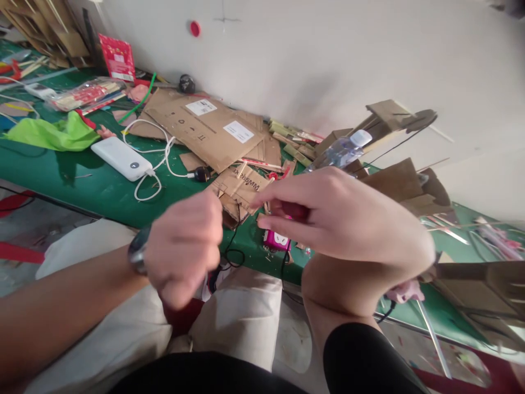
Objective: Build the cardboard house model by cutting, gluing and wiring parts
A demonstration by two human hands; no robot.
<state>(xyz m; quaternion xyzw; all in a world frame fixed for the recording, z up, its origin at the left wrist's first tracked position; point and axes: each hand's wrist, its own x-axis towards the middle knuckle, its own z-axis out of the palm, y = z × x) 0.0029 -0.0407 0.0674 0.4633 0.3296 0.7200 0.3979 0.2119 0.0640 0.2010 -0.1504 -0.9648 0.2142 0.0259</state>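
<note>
My left hand (184, 246), with a dark watch (138, 249) at its wrist, is curled closed over my lap and slightly blurred. Whatever it may hold is hidden. My right hand (328, 213) reaches in from the right, its thumb and forefinger bent close together. I cannot make out what is between them; something dark red shows in the gap of the fingers. Just beyond both hands is a printed cardboard piece (248, 183) with a small wooden stick (239, 178) on it. A thin black cord (235, 256) hangs below it. Beneath my right fingers sits a pink power socket (275, 239).
On the green table (82, 178) lie a white power bank (121, 158) with a looped cable, a flat cardboard sheet (205, 128) and a green bag (53, 134). A plastic bottle (340, 150) stands at right, near cardboard constructions (397, 183). A wall rises behind.
</note>
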